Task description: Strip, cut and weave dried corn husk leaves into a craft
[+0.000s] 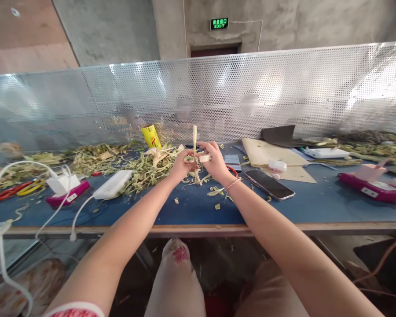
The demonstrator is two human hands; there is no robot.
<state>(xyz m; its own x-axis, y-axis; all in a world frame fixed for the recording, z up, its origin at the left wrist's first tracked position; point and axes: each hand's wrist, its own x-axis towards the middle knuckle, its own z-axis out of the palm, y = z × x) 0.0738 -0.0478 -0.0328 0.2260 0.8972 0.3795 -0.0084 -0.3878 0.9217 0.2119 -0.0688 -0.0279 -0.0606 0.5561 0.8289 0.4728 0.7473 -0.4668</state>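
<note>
In front of me, over the table, a thin pale plant stalk (195, 137) stands upright between my hands. My left hand (182, 164) pinches it low down, fingers closed round it. A small cream roll of tape (204, 158) is held in the closed fingers of my right hand (215, 162), close against the stalk. The stalk's lower end fans out in loose strips (197, 178) just below my fingers. Behind my left hand lies a heap of dried, pale green plant strips (145, 169).
A phone (269, 184) and an earbud case (277, 166) lie right of my hands. White chargers and cables, a power bank (113, 184), scissors (15, 191) and magenta power strips (372, 187) are around. A yellow tube (151, 136) stands before the perforated metal screen (218, 88).
</note>
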